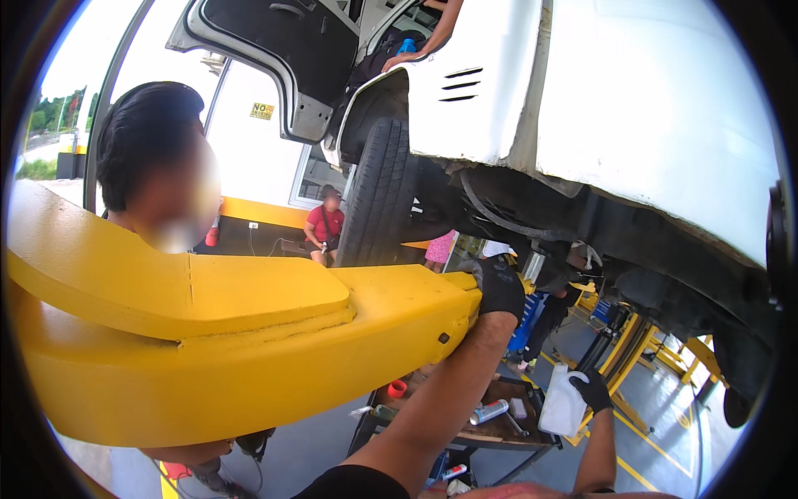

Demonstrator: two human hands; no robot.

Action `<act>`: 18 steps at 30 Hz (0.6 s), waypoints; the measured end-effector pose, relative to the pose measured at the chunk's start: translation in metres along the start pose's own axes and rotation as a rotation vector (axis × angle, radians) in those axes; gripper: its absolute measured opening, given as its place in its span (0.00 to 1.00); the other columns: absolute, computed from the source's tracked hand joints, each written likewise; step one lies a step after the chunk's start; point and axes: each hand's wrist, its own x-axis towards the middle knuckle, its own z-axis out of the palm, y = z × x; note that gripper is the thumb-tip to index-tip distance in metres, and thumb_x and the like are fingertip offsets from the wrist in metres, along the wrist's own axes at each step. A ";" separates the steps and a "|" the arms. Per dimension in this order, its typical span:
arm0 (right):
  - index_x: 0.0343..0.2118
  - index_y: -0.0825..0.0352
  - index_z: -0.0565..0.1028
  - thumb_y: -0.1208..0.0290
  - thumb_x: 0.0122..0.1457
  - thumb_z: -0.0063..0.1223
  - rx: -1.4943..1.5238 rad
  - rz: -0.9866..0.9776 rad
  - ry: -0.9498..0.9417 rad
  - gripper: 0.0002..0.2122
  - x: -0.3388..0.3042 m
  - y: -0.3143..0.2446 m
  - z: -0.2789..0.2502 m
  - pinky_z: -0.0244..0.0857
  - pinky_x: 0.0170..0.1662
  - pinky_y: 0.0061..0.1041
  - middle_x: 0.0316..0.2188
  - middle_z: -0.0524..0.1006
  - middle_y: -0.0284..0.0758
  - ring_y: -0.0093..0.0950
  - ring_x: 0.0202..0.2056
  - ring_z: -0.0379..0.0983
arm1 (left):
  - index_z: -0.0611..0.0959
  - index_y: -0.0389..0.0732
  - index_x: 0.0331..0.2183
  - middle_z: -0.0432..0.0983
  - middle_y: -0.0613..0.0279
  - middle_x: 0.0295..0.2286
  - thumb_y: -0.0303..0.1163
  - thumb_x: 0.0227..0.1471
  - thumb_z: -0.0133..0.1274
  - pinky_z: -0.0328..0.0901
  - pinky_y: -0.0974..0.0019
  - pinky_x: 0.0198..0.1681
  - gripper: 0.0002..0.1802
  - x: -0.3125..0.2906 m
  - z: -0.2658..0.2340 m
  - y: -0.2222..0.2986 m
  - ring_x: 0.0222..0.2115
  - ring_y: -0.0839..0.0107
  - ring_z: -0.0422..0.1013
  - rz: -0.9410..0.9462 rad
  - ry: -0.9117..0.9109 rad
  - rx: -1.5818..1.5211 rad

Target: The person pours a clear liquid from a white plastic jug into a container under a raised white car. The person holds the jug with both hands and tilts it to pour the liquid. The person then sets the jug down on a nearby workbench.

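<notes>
In the head view, a broad yellow lift arm (249, 366) is stretched across the left and middle of the scene, below a white vehicle (648, 116). Its narrow end is touched by the left hand (501, 287), which is covered by a dark glove. The fingers of this hand are bent over the tip of the arm, but whether the metal is grasped or only leaned on cannot be told.

A white jug (561, 402) is held by the right hand (592, 391), also gloved in black; its handle is enclosed by the fingers. The jug is tilted and held at the right end of a dark table (486, 434); whether the two are touching cannot be told.

On the table, a red ring-shaped piece (396, 388) is placed toward the left, while a cylindrical can (489, 412), a small pale box (518, 407) and a metal tool (517, 427) are gathered nearer the jug.

Above the lift arm, a black tyre (378, 200) is seen under the vehicle's front arch, and a bare arm (439, 33) is rested against the bodywork. At the left, a person (150, 141) is partly hidden by the lift arm. Farther back, a seated person in a red top (325, 223) is seen.
</notes>
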 end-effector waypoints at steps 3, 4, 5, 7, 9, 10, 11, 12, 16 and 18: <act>0.38 0.66 0.81 0.58 0.54 0.69 0.022 -0.075 0.020 0.17 -0.004 0.005 -0.003 0.73 0.43 0.41 0.34 0.82 0.45 0.45 0.39 0.80 | 0.84 0.44 0.51 0.82 0.52 0.47 0.40 0.63 0.52 0.64 0.29 0.50 0.19 -0.003 -0.004 -0.001 0.47 0.51 0.78 0.037 -0.027 -0.020; 0.38 0.67 0.81 0.58 0.54 0.69 -0.006 -0.090 0.037 0.17 0.001 0.010 -0.001 0.73 0.43 0.41 0.34 0.82 0.46 0.45 0.39 0.80 | 0.84 0.45 0.51 0.82 0.54 0.49 0.39 0.63 0.51 0.62 0.26 0.50 0.19 0.002 -0.006 -0.001 0.48 0.51 0.78 0.037 -0.058 -0.091; 0.38 0.67 0.81 0.57 0.54 0.69 -0.029 -0.107 0.054 0.18 0.006 0.011 -0.003 0.73 0.43 0.41 0.34 0.82 0.46 0.46 0.39 0.80 | 0.84 0.45 0.52 0.81 0.55 0.50 0.39 0.63 0.51 0.62 0.26 0.51 0.19 0.007 -0.007 0.000 0.49 0.50 0.78 0.028 -0.054 -0.155; 0.40 0.68 0.82 0.56 0.53 0.68 -0.021 -0.141 0.042 0.19 0.009 0.000 0.002 0.72 0.45 0.41 0.36 0.82 0.47 0.47 0.40 0.80 | 0.84 0.46 0.53 0.80 0.55 0.52 0.39 0.63 0.50 0.60 0.24 0.52 0.19 0.018 -0.004 -0.002 0.51 0.48 0.77 -0.001 -0.052 -0.263; 0.42 0.68 0.83 0.55 0.53 0.68 0.006 -0.151 -0.014 0.21 0.012 -0.030 -0.004 0.73 0.46 0.40 0.38 0.83 0.48 0.47 0.41 0.81 | 0.81 0.49 0.57 0.78 0.57 0.55 0.40 0.62 0.54 0.59 0.22 0.53 0.23 0.030 0.001 -0.002 0.54 0.48 0.75 -0.024 -0.149 -0.240; 0.40 0.68 0.83 0.55 0.54 0.68 0.016 -0.227 0.090 0.19 0.008 -0.038 -0.003 0.73 0.44 0.40 0.36 0.83 0.46 0.45 0.39 0.81 | 0.80 0.49 0.58 0.78 0.57 0.56 0.41 0.60 0.56 0.59 0.23 0.53 0.24 0.031 0.000 -0.003 0.55 0.48 0.75 -0.006 -0.174 -0.240; 0.39 0.68 0.82 0.56 0.54 0.68 0.013 -0.185 0.048 0.19 0.004 -0.042 -0.007 0.73 0.43 0.40 0.36 0.83 0.46 0.44 0.39 0.81 | 0.79 0.50 0.59 0.77 0.57 0.56 0.42 0.59 0.58 0.59 0.23 0.54 0.27 0.029 -0.002 -0.003 0.55 0.48 0.74 0.015 -0.205 -0.240; 0.38 0.68 0.82 0.56 0.54 0.68 0.012 -0.143 0.006 0.18 0.000 -0.047 -0.013 0.73 0.43 0.40 0.35 0.83 0.45 0.44 0.38 0.81 | 0.77 0.51 0.61 0.76 0.59 0.57 0.46 0.55 0.63 0.60 0.24 0.54 0.33 0.024 -0.002 0.001 0.55 0.50 0.75 0.035 -0.226 -0.110; 0.36 0.67 0.82 0.56 0.54 0.68 0.066 -0.092 -0.010 0.17 -0.005 -0.044 -0.009 0.72 0.41 0.41 0.33 0.82 0.46 0.43 0.36 0.80 | 0.76 0.52 0.62 0.76 0.59 0.57 0.49 0.54 0.64 0.60 0.26 0.54 0.35 0.033 0.006 0.007 0.54 0.50 0.75 -0.028 -0.268 -0.059; 0.35 0.67 0.82 0.56 0.53 0.68 0.041 -0.137 0.028 0.17 -0.005 -0.034 -0.008 0.72 0.41 0.41 0.32 0.82 0.45 0.44 0.36 0.80 | 0.76 0.52 0.62 0.77 0.59 0.56 0.48 0.56 0.62 0.60 0.27 0.54 0.34 0.025 0.000 0.008 0.54 0.50 0.75 0.014 -0.260 -0.058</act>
